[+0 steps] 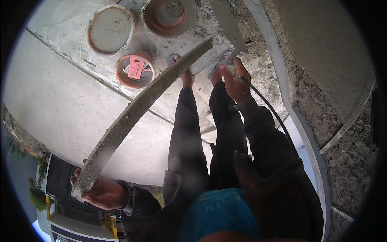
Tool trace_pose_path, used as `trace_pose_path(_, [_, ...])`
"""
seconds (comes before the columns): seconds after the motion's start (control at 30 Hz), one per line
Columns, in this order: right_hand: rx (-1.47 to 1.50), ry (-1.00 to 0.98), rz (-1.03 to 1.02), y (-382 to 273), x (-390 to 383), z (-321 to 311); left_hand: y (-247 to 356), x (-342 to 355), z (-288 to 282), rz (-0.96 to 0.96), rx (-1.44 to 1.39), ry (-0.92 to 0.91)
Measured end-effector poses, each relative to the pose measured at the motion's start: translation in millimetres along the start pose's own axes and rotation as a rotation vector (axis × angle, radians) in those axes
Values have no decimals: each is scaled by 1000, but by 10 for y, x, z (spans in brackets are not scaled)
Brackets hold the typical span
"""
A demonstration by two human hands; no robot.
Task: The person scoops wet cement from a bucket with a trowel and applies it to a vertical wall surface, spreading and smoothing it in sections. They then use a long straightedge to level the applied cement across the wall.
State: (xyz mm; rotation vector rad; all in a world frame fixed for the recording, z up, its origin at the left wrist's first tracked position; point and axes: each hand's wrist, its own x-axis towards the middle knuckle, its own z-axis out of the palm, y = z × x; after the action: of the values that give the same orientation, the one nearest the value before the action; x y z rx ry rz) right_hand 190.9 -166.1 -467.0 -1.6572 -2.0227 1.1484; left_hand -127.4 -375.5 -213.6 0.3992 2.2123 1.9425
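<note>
In my left hand (102, 192), at the lower left, is one end of a long grey straightedge (133, 115) crusted with mortar. My fingers and thumb wrap its near end. The straightedge slants up and to the right, its far end in front of my feet. My right hand (237, 80) is closed at the upper middle, near my foot. From it a flat grey trowel (229, 25) with a tapering blade reaches away from me; its handle is mostly hidden by my fingers. A black cord (274, 111) curves from my right wrist along the sleeve.
A bucket of grey mix (111, 30) stands at the upper left, with another mortar-smeared bucket (150, 20) beside it. A smaller bucket (120, 74) holds a red block-like object (136, 67). A pale raised edge (278, 60) runs down the right, beside rough mortar (318, 107).
</note>
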Motion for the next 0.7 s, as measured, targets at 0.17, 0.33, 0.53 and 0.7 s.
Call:
trace_pose_path(0.17, [37, -102, 192, -429, -397, -397, 553, 339, -124, 162, 152, 54])
trace_pose_path(0.33, [52, -128, -112, -834, -521, 0, -574, 175, 335, 75, 185, 43])
trace_pose_path(0.53, [308, -325, -342, -1610, -517, 112, -1340, -104, 1094, 7, 109, -98])
trace_pose_path(0.7, [348, -381, -424, -1603, -497, 201, -1362, -64, 906, -506, -547, -88])
